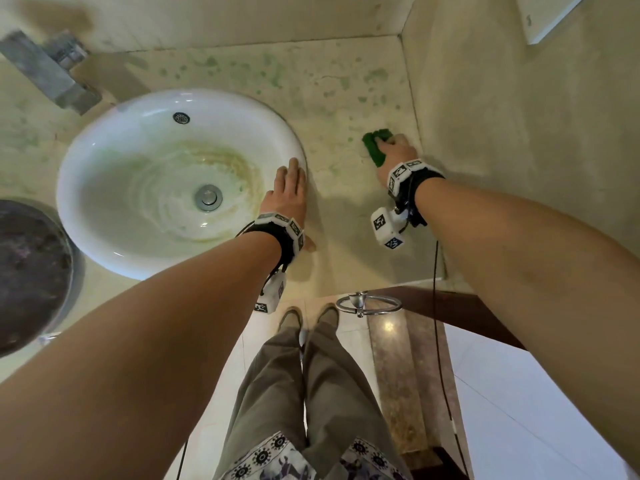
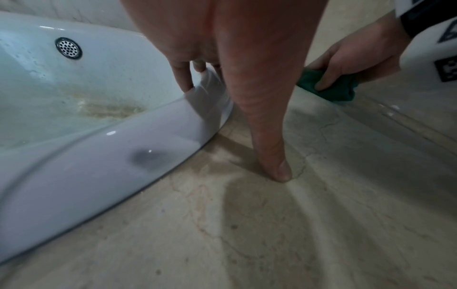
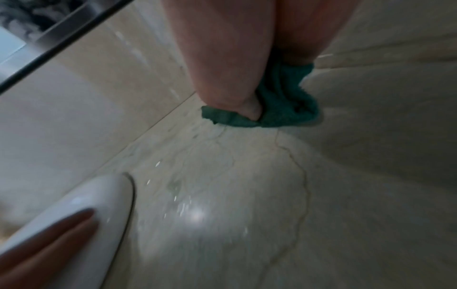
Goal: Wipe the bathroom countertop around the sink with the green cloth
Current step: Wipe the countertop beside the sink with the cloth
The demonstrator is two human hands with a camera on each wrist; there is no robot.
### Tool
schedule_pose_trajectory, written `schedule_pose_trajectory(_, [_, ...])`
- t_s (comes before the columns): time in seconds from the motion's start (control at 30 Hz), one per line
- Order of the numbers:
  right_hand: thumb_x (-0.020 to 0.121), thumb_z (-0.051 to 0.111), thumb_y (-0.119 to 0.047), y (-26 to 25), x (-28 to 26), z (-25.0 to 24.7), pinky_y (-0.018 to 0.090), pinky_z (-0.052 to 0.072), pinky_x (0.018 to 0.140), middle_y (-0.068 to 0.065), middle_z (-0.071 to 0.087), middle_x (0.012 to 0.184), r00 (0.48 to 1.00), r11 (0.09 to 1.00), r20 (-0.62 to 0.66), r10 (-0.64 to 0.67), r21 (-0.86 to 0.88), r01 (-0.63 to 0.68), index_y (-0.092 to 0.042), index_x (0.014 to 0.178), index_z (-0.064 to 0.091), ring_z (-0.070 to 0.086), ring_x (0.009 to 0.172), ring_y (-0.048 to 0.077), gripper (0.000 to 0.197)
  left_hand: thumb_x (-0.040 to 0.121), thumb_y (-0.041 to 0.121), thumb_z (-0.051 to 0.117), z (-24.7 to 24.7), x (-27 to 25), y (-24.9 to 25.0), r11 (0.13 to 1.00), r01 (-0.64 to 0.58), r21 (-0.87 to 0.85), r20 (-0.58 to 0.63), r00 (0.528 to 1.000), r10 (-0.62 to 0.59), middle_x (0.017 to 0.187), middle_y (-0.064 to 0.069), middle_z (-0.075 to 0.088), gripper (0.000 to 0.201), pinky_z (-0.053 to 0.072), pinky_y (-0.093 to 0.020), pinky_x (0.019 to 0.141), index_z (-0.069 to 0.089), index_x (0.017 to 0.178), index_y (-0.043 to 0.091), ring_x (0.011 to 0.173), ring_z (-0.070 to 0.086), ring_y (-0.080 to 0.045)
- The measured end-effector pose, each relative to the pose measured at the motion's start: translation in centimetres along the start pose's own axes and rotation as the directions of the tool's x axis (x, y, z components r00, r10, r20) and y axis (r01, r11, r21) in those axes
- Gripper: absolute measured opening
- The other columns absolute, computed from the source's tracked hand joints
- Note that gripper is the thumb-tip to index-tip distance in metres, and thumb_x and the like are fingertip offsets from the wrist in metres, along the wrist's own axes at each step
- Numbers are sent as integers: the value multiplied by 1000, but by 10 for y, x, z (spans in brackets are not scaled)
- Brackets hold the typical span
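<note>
The green cloth (image 1: 375, 147) lies bunched on the beige countertop (image 1: 346, 216), right of the sink and close to the right wall. My right hand (image 1: 396, 152) grips it, thumb and fingers curled round the wad (image 3: 279, 109), and presses it on the stone. The round white sink (image 1: 104, 157) fills the left middle. My left hand (image 1: 289, 188) lies flat with straight fingers on the sink's right rim (image 2: 205, 93), and its thumb (image 2: 277, 170) touches the counter. The cloth (image 2: 331, 88) also shows in the left wrist view, at the far right behind the thumb.
Greenish spots mark the countertop (image 1: 270, 74) behind the sink. A metal faucet (image 1: 48, 71) stands at the back left. A dark round basin (image 1: 31, 271) sits at the left edge. A chrome towel ring (image 1: 369, 304) hangs below the counter's front edge. The wall (image 1: 519, 133) bounds the right side.
</note>
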State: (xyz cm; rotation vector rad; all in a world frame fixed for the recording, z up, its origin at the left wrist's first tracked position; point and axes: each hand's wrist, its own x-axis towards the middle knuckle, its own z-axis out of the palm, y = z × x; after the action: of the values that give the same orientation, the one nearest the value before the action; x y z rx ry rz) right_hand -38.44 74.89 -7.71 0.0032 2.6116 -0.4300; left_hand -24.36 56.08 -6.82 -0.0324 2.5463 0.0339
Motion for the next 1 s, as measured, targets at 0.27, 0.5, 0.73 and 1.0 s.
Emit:
schedule_pose_trajectory(0.27, [87, 53, -3, 1, -54, 34, 33, 41, 97, 4, 42, 139, 853, 835, 223, -472, -195, 514, -30, 142, 45, 42, 122, 30, 62, 47, 60, 87, -3, -4, 4, 1000, 19, -21, -3, 1000, -19, 158, -14, -24, 158, 26, -45, 117, -16, 151, 2, 148, -9, -35])
schedule_pose_trajectory(0.5, [83, 53, 5, 42, -61, 24, 36, 42, 100, 2, 44, 138, 841, 802, 244, -483, -263, 536, -30, 142, 46, 44, 121, 29, 69, 46, 61, 87, 1, -4, 0, 999, 7, -51, -13, 1000, -8, 158, -11, -26, 159, 24, -45, 118, -18, 151, 4, 148, -11, -33])
schedule_pose_trajectory(0.73, [82, 61, -6, 21, -18, 19, 35, 41, 102, 12, 41, 139, 973, 969, 49, -225, -94, 229, -20, 145, 41, 46, 119, 37, 67, 47, 60, 87, 4, -1, -2, 998, -4, -64, -11, 1000, 4, 158, -10, -27, 158, 22, -44, 119, -18, 151, 5, 148, -11, -33])
schedule_pose_trajectory(1.0, [90, 45, -13, -44, -11, 37, 31, 31, 104, 1, 39, 141, 879, 845, 152, -452, -241, 476, -33, 145, 39, 39, 121, 33, 59, 47, 57, 88, 2, -1, -1, 998, 8, -62, -20, 1000, -9, 159, -10, -25, 157, 23, -44, 118, -17, 152, 6, 148, -10, -33])
